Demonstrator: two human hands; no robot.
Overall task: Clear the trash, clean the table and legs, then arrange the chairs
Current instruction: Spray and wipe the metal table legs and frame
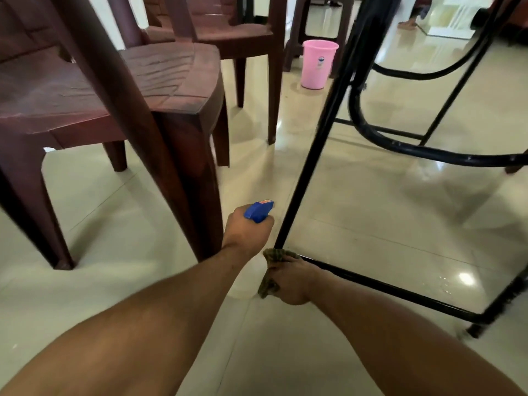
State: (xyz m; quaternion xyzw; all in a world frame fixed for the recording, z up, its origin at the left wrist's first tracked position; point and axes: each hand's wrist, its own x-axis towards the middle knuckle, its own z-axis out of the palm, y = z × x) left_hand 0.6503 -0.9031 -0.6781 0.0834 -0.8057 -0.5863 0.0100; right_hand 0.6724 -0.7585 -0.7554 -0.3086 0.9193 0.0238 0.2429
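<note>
Head view: seen from low down, looking under the worktop, whose top is out of frame above.
Left hand: the left hand (pixel 245 232) is wrapped round the blue spray bottle (pixel 258 210), with the nozzle pointing ahead towards the black worktop leg (pixel 314 155).
Right hand: the right hand (pixel 294 284) grips a dull green cloth (pixel 270 281) and presses it against the foot of that leg, where the leg meets the lower rail (pixel 385 287).
Step in hand: probably the leg-cleaning part of the task, spraying and wiping at the bottom joint.
Chairs: a brown plastic chair (pixel 114 81) stands just beside the left forearm, with a second chair (pixel 243 32) behind it. Neither looks arranged yet.
Bin: a pink bin (pixel 317 64) stands on the floor well beyond the leg.
Risk, spray: the leg is a thin tube, so most of a burst would likely miss it and land on the glossy tiled floor (pixel 371 210), leaving it slippery. A few specks near the rail may already be droplets.
Risk, cloth: bunched on a narrow joint, the cloth could slide off or skip the far side of the tube.
Risk, chair: the nearest chair leg is close to the left arm, so a wide reach could knock it.
Writing: none can be read. The spray head has a small red patch and the bin a small sticker, both too small to make out.
</note>
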